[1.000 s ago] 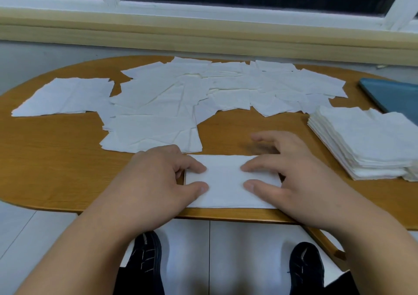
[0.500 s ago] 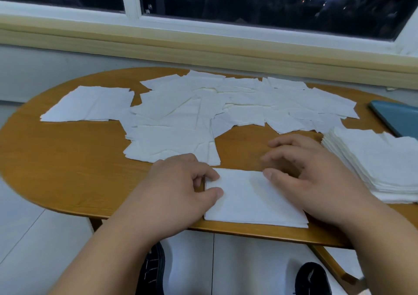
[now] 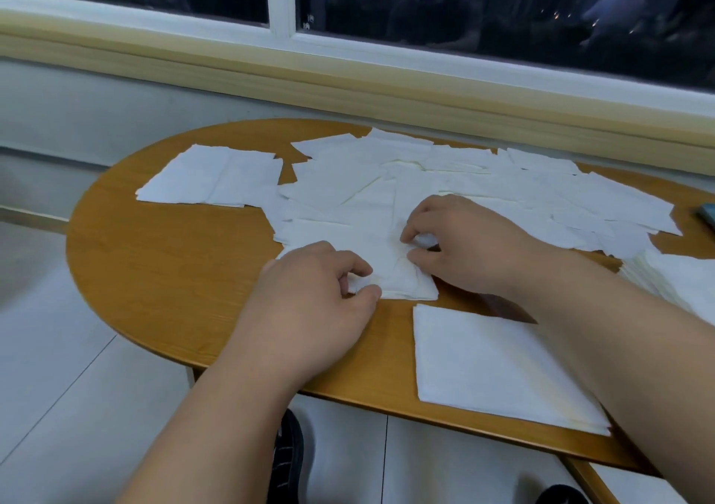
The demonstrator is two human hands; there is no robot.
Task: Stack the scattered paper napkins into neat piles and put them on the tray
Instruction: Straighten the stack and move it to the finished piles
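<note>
Several white paper napkins (image 3: pixel 445 178) lie scattered and overlapping across the oval wooden table (image 3: pixel 162 271). My left hand (image 3: pixel 313 302) pinches the near left corner of a loose napkin (image 3: pixel 390 271) at the front of the spread. My right hand (image 3: pixel 464 244) pinches the same napkin's right side. A folded napkin (image 3: pixel 491 364) lies flat at the table's near edge, under my right forearm. A tall neat pile (image 3: pixel 681 283) shows at the right edge. Only a sliver of the blue tray (image 3: pixel 708 213) is visible at far right.
A separate unfolded napkin (image 3: pixel 209 178) lies at the table's far left. A window sill and wall run behind the table. My dark shoes (image 3: pixel 288 461) stand on the tiled floor below the table's near edge.
Both hands have left the folded napkin at the near edge and moved forward onto a loose napkin, pinching it. The camera has swung left, so pile and tray slid toward the right edge.
</note>
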